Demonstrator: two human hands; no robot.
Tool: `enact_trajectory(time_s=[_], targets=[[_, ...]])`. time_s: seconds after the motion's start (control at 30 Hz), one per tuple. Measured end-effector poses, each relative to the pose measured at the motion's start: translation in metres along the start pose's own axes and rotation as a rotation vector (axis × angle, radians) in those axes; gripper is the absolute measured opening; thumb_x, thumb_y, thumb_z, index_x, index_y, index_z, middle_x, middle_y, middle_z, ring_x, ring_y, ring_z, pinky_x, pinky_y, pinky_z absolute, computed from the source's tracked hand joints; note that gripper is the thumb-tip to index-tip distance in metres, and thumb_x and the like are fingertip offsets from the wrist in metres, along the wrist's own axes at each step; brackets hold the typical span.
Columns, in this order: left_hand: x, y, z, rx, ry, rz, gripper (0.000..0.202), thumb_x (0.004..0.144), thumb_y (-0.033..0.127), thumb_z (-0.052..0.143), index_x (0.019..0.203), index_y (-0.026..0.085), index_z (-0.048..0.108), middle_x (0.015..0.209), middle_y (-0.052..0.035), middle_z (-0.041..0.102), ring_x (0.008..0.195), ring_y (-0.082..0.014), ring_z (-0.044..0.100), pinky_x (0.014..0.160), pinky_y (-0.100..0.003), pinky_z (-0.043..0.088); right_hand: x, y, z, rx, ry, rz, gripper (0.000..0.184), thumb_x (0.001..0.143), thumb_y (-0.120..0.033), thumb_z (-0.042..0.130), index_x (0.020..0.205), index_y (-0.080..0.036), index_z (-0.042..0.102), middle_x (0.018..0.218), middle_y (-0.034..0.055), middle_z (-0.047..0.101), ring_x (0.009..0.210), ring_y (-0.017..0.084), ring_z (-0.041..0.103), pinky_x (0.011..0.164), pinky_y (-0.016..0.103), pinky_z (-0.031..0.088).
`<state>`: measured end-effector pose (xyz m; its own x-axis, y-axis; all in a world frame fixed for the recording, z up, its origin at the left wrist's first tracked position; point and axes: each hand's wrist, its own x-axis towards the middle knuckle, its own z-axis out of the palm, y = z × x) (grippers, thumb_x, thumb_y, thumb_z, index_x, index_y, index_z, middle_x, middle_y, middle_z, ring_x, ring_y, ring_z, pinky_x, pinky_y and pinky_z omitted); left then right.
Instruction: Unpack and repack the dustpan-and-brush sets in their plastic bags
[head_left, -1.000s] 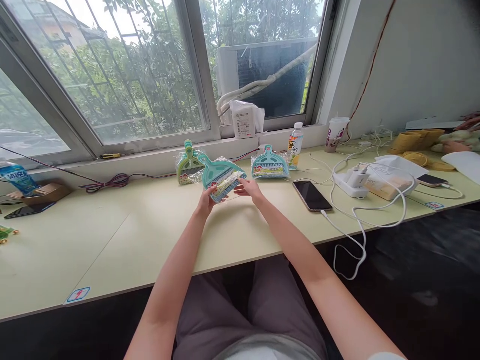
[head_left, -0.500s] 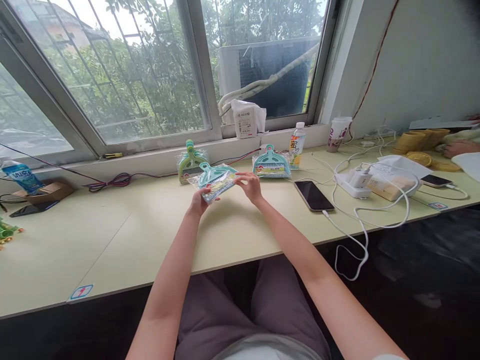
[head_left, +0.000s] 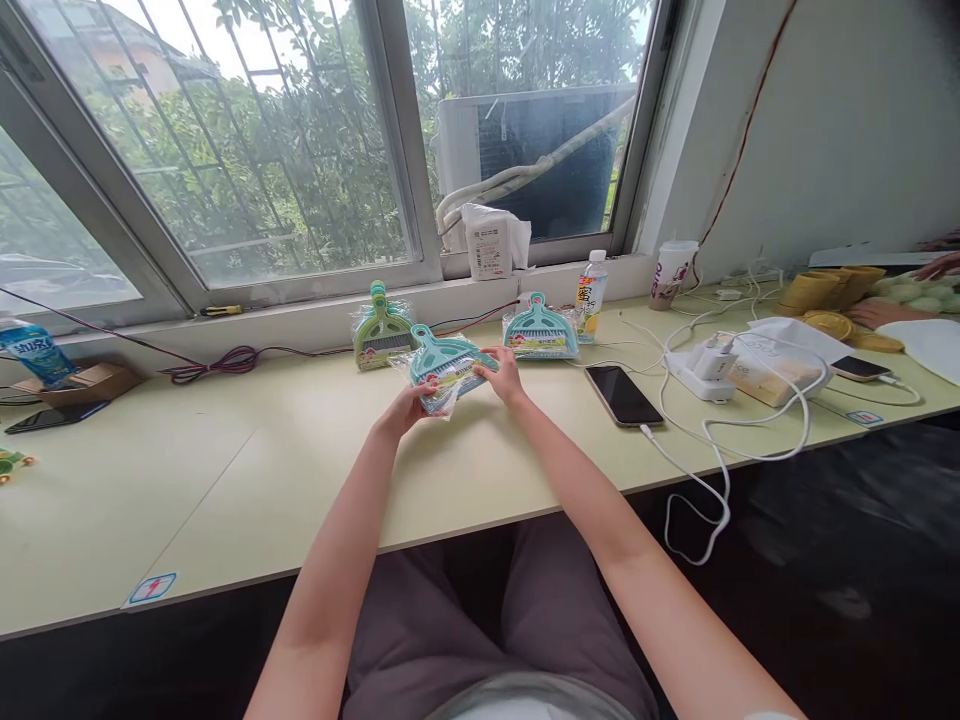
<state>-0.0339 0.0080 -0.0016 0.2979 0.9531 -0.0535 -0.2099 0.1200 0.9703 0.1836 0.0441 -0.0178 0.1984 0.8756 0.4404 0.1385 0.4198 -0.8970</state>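
Note:
A light-blue dustpan and brush set (head_left: 448,366) in clear plastic wrap is between my hands, tilted, over the middle of the table. My left hand (head_left: 407,408) grips its lower left corner. My right hand (head_left: 501,376) grips its right side, thumb in front. Behind it to the left, a green wrapped dustpan and brush set (head_left: 382,335) leans near the window sill. To the right, another light-blue wrapped set (head_left: 540,330) stands on the table.
A drink bottle (head_left: 591,298) and a paper cup (head_left: 671,275) stand at the back right. Nearer are a phone (head_left: 624,396), a white power strip (head_left: 701,370) and looped white cables. On the far left, a blue-labelled bottle (head_left: 36,350) rests by a cardboard box. Another person's hand (head_left: 885,314) shows far right.
The held set has turned to face me more, and its brush bristles now show. Both hands still hold it; the right thumb has come onto its front.

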Motion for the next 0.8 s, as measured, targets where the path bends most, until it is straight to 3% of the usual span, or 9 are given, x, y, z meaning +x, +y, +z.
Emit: enact_trajectory(time_s=[0.1,0.2,0.3,0.4,0.5,0.6,0.67,0.8], targets=[[0.001,-0.001,-0.005,0.019,-0.031,-0.036,0.035,0.069,0.02,0.069,0.103,0.01,0.066,0.104,-0.0166,0.07,0.083,-0.026,0.068,0.058,-0.032,0.057,0.0,0.002,0.0,0.149,-0.066,0.28,0.048,0.062,-0.016,0.08,0.107,-0.019,0.063,0.113,0.0072,0.063,0.108,0.021,0.06,0.097,0.041,0.048],[0.001,0.001,-0.005,0.03,0.016,-0.018,0.044,0.072,0.028,0.071,0.112,0.013,0.063,0.106,-0.0165,0.069,0.077,-0.0234,0.068,0.052,-0.028,0.055,0.0,0.003,0.001,0.31,-0.182,0.466,0.034,0.064,-0.013,0.079,0.095,-0.014,0.066,0.085,0.0045,0.069,0.078,0.018,0.066,0.08,0.038,0.057],[-0.004,0.008,0.001,0.043,0.09,0.1,0.071,0.072,0.036,0.074,0.137,0.027,0.046,0.12,-0.012,0.064,0.077,-0.021,0.069,0.057,-0.03,0.057,0.003,0.003,0.001,0.36,-0.089,0.48,0.027,0.065,-0.008,0.077,0.088,-0.014,0.065,0.075,0.0023,0.069,0.066,0.014,0.065,0.072,0.033,0.059],[-0.011,0.013,0.009,0.128,0.035,0.167,0.093,0.068,0.034,0.078,0.147,0.039,0.028,0.127,-0.0103,0.06,0.084,-0.0216,0.07,0.067,-0.034,0.058,0.006,0.005,-0.002,0.321,0.101,0.504,0.037,0.066,-0.009,0.076,0.098,-0.016,0.061,0.087,0.0039,0.071,0.072,0.015,0.067,0.069,0.031,0.059],[-0.013,0.009,0.014,0.269,-0.013,0.227,0.102,0.057,0.022,0.084,0.144,0.04,0.036,0.137,-0.0118,0.052,0.095,-0.024,0.067,0.07,-0.034,0.058,0.008,0.007,-0.005,0.27,0.165,0.522,0.041,0.07,-0.012,0.074,0.107,-0.018,0.056,0.099,0.0066,0.071,0.082,0.016,0.068,0.07,0.031,0.059],[-0.008,-0.001,0.016,0.395,0.105,0.359,0.098,0.048,0.016,0.086,0.137,0.038,0.049,0.148,-0.0098,0.04,0.101,-0.0257,0.062,0.066,-0.03,0.058,0.007,0.006,-0.005,0.276,0.146,0.523,0.04,0.071,-0.012,0.072,0.107,-0.019,0.054,0.101,0.007,0.071,0.084,0.017,0.069,0.072,0.032,0.059],[-0.005,-0.006,0.015,0.452,0.166,0.446,0.095,0.046,0.015,0.086,0.133,0.036,0.054,0.146,-0.0087,0.041,0.109,-0.0282,0.057,0.071,-0.031,0.057,0.006,0.005,-0.004,0.302,0.131,0.514,0.039,0.071,-0.012,0.072,0.105,-0.02,0.053,0.099,0.0061,0.071,0.083,0.017,0.069,0.073,0.032,0.059],[-0.002,-0.01,0.009,0.574,0.118,0.52,0.098,0.036,0.013,0.09,0.127,0.032,0.059,0.139,-0.0101,0.045,0.122,-0.0324,0.048,0.084,-0.036,0.055,0.006,0.007,-0.002,0.331,0.152,0.521,0.036,0.072,-0.012,0.071,0.101,-0.021,0.052,0.098,0.005,0.071,0.084,0.017,0.069,0.074,0.032,0.059]])
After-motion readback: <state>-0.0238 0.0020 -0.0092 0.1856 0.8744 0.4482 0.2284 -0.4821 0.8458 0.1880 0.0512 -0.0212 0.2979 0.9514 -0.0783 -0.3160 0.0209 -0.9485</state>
